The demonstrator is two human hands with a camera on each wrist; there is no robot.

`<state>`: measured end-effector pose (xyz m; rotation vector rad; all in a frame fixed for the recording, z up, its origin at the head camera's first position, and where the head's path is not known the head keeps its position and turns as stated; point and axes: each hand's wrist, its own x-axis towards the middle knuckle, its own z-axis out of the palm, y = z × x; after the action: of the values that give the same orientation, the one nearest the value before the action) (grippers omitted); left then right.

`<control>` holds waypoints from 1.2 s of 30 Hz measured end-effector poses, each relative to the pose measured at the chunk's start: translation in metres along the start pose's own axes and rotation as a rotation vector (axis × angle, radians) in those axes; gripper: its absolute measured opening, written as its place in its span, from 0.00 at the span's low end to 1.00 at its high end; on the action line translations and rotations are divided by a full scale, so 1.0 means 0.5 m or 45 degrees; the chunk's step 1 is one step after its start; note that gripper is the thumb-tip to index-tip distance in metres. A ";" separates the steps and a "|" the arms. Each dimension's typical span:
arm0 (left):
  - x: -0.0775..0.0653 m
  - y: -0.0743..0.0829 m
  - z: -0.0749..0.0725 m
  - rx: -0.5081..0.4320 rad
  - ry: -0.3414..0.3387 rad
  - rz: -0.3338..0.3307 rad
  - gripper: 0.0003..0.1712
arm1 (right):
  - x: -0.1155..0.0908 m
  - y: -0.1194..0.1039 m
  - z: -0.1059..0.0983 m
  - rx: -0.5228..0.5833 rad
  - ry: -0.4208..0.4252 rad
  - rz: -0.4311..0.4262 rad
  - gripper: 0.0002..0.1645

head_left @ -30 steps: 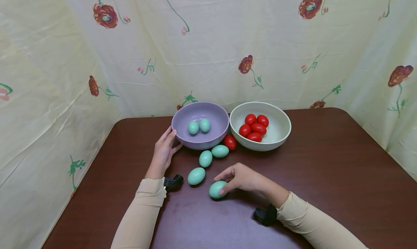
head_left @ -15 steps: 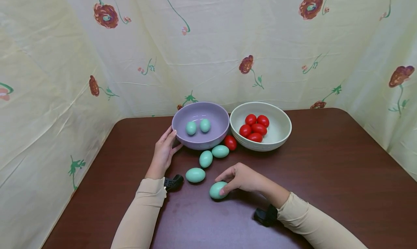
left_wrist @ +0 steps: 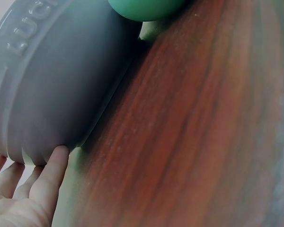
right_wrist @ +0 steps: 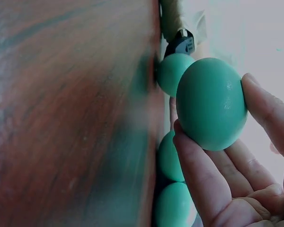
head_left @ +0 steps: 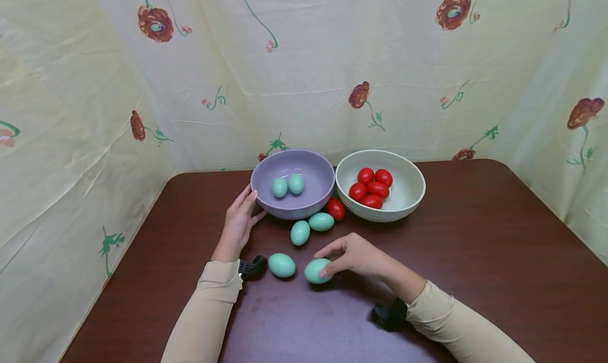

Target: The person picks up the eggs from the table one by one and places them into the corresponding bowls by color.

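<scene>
The right hand [head_left: 356,256] pinches a green egg [head_left: 315,271] in its grip, while the left hand [head_left: 237,223] rests loose, straight fingers on the purple bowl [head_left: 287,213].

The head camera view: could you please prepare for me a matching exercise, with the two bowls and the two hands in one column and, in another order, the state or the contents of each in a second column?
Column one
1. Purple bowl
2. Right hand
3. Pale bowl
4. Left hand

Column two
A. Touches the side of a bowl
B. Five red eggs show inside it
C. Two green eggs show inside it
D. Pinches a single green egg

Right pairs
1-C
2-D
3-B
4-A
</scene>
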<state>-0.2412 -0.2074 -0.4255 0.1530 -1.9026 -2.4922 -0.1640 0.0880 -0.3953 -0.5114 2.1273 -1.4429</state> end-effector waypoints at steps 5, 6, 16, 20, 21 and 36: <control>0.001 0.000 -0.001 -0.016 0.000 -0.002 0.34 | 0.000 -0.002 -0.004 -0.026 0.015 -0.007 0.22; 0.001 0.000 0.000 -0.020 0.001 -0.003 0.34 | 0.000 -0.002 -0.005 -0.031 0.018 -0.011 0.22; -0.004 0.005 0.003 -0.027 0.000 -0.013 0.34 | -0.004 -0.007 -0.013 0.018 0.034 -0.024 0.21; -0.004 0.005 0.003 -0.028 0.004 -0.015 0.34 | -0.004 -0.007 -0.018 0.022 0.042 -0.022 0.22; -0.003 0.005 0.002 -0.027 0.006 -0.017 0.35 | -0.004 -0.007 -0.019 0.023 0.044 -0.020 0.22; -0.002 0.004 0.004 -0.021 0.014 -0.021 0.34 | -0.010 -0.037 -0.044 0.012 0.174 -0.012 0.23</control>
<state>-0.2402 -0.2060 -0.4231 0.1823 -1.8840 -2.5112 -0.1729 0.1004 -0.3702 -0.4308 2.2248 -1.5323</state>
